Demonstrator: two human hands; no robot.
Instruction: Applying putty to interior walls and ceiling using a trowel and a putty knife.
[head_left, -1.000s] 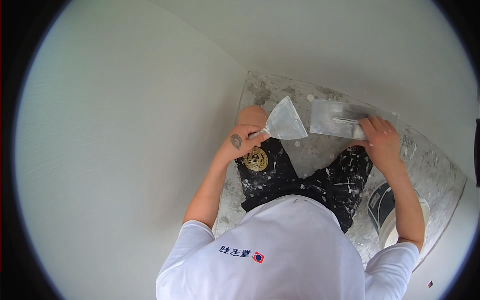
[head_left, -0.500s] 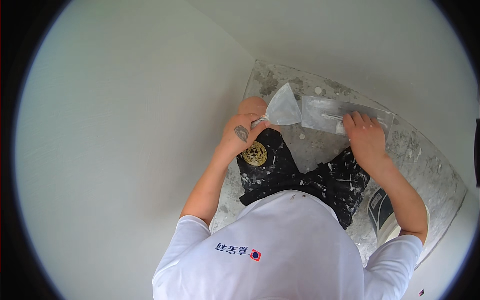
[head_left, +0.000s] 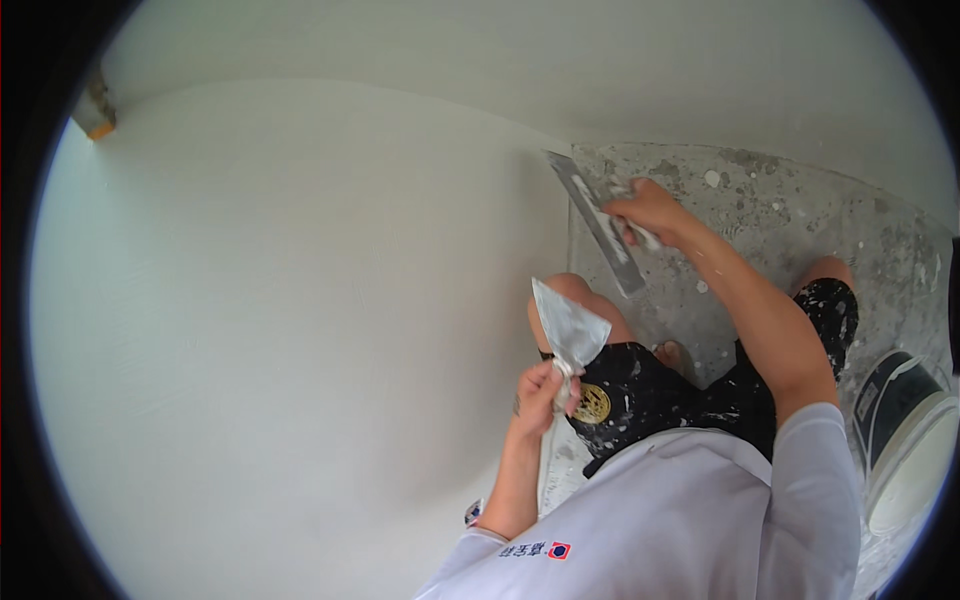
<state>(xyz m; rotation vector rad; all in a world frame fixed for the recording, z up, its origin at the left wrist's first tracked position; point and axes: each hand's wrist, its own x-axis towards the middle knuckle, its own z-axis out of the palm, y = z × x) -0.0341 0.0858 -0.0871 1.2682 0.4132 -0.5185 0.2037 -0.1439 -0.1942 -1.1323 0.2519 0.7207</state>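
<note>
My left hand (head_left: 540, 400) is closed round the handle of a triangular metal putty knife (head_left: 570, 325), its blade pointing up over my bare knee and paint-spattered black shorts. Above and to the right, my right hand (head_left: 645, 210) grips a long steel finishing trowel (head_left: 620, 262) streaked with white. The trowel is tilted almost on edge, its far end close to the corner where the white wall (head_left: 300, 280) on my left meets the floor; whether it touches the wall I cannot tell.
A speckled, stained concrete floor (head_left: 750, 190) lies under me, bounded by another wall (head_left: 700, 70) ahead. A dark bucket with a pale rim (head_left: 885, 400) stands at my right. At the upper left rim shows a grey-brown object with an orange edge (head_left: 98, 118), too small to name.
My view has turned toward the left wall. The trowel has swung from flat and horizontal to steeply tilted, moving left and away from the putty knife, which now sits lower.
</note>
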